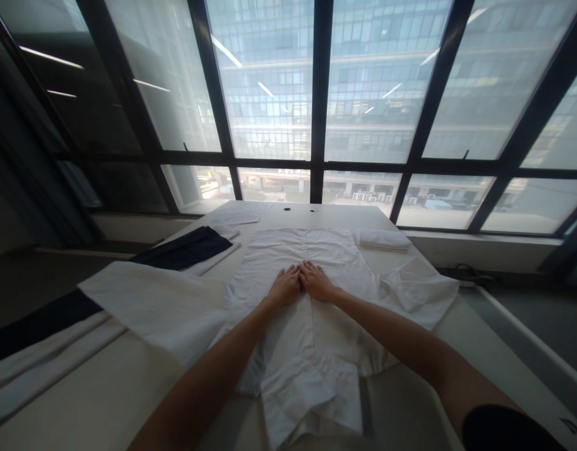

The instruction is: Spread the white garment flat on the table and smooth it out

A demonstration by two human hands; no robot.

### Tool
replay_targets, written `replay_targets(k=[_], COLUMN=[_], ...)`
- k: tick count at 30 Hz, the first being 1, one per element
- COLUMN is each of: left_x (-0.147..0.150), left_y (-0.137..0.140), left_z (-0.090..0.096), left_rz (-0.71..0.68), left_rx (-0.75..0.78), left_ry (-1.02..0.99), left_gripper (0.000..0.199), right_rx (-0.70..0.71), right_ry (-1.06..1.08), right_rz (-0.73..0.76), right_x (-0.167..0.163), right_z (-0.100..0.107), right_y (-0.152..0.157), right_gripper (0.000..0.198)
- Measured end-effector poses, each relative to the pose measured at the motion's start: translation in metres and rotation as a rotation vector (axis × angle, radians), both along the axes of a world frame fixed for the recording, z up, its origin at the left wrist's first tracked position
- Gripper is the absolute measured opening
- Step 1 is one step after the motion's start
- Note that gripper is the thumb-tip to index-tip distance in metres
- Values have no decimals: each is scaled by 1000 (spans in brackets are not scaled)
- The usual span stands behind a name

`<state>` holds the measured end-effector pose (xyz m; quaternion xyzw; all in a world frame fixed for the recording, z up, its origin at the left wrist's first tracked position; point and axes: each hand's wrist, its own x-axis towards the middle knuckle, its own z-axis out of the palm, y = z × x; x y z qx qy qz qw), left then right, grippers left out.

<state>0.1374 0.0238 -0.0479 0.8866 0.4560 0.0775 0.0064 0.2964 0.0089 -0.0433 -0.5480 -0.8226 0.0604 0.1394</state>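
A white long garment [269, 250], perhaps a coat or shirt, lies spread over the table with wrinkles across its far half. One wide white part [161, 300] reaches out to the left, and another [420, 291] to the right. Its near end [311, 394] is bunched and hangs past the table's front edge. My left hand [286, 285] rests flat on the middle of the cloth, fingers stretched forward. Beside it, my right hand [316, 282] also lies flat, the two hands touching at their inner sides. A seam runs down the cloth from beneath them. Neither hand grips anything.
On the left of the white table [358, 216] lie dark navy cloth [185, 247] and long white cloths [48, 363]. A folded white cloth [383, 239] is at the back right, and a flat white cloth [234, 215] at the back left. Large windows [274, 81] stand behind.
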Motion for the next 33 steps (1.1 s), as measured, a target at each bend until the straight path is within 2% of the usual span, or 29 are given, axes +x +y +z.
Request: replay_targets(k=[3,5,12,16,22,28,33], left_x=[1,1,2,3,-7,-51,-77], left_y=[1,1,0,1,8,33,45], left_z=[0,0,1,-1,4,11,12], left_rz=[31,50,50,52,83,405,536], left_rx=[-14,-17,-40,-42,-68,-47,-56], left_ry=[-26,-46,-91,-104,-47,26,20], left_gripper=[52,51,50,50,52,57,57], right_rx=[7,-6,-109,-128,-110,-90,-74], right_ry=[-53,-87,-150,-161,-161,-146,-150], right_rz=[-7,-89,-401,-502,-518,-522,-520], right_x=[8,26,126,161,165,167,166], right_z=[-4,-6,-4,-8,-16,-20,-19], right_y=[8,15,43,51,56,58,56], right_gripper=[55,58,63,62,62,62,62])
